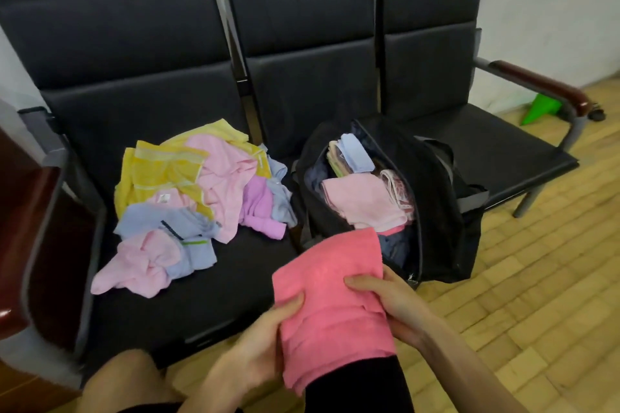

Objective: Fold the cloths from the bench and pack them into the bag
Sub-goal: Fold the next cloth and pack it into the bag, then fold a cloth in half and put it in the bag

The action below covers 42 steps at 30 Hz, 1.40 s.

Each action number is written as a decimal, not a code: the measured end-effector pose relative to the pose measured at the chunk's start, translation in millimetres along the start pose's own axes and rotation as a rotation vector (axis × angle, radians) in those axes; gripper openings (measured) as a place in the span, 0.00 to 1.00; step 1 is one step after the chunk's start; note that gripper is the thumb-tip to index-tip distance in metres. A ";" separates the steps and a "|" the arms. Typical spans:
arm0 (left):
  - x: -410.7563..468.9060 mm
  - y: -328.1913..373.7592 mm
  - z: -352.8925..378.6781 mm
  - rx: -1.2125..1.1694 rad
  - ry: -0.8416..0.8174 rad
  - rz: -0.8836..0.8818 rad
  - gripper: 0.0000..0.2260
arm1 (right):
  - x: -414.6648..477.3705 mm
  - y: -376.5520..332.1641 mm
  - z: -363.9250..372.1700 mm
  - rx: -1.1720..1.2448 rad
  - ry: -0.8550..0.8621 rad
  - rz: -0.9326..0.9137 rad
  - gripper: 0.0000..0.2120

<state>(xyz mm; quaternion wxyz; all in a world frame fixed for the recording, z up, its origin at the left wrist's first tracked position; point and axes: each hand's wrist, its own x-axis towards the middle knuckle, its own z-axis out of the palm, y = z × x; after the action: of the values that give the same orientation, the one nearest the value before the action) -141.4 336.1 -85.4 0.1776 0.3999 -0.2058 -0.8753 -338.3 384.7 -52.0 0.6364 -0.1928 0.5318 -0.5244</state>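
Observation:
A folded bright pink cloth (330, 298) lies over my lap in the near middle. My left hand (265, 335) grips its left edge and my right hand (389, 298) grips its right edge, thumbs on top. A heap of unfolded yellow, pale pink, purple and blue cloths (198, 191) sits on the left seat of the black bench (151, 308). The open black bag (439, 211) stands on the middle seat just beyond the cloth. Folded pale pink and blue cloths show inside it.
The right seat (496, 151) holds only the bag's flap and strap. Dark red armrests (543, 84) close both bench ends. A green object (538, 109) lies on the yellow tiled floor by the wall. My bare knee (124, 379) is at the bottom left.

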 end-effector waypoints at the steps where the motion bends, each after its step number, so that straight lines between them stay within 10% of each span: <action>1: 9.7 1.0 6.0 0.074 0.058 0.022 0.24 | 6.5 -0.8 -13.2 -0.014 0.046 0.007 0.11; 15: 220.8 96.8 78.5 0.556 0.136 0.378 0.21 | 184.8 -105.6 -148.0 -0.488 0.146 -0.158 0.16; 25: 340.4 134.0 66.0 0.717 0.260 0.329 0.33 | 314.3 -117.1 -176.0 -0.895 0.253 -0.189 0.21; 38: 339.5 124.6 59.2 0.728 0.337 0.312 0.17 | 311.1 -93.7 -164.1 -1.038 0.510 -0.064 0.36; 42: 295.4 130.3 55.0 0.757 0.336 0.456 0.16 | 288.2 -79.6 -131.4 -1.357 0.649 -0.305 0.35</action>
<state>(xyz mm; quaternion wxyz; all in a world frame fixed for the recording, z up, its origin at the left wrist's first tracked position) -347.2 96.6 -172.4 0.2377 0.5171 -0.5614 -0.6008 -523.9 144.4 -172.1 0.1112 -0.4491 0.8648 -0.1953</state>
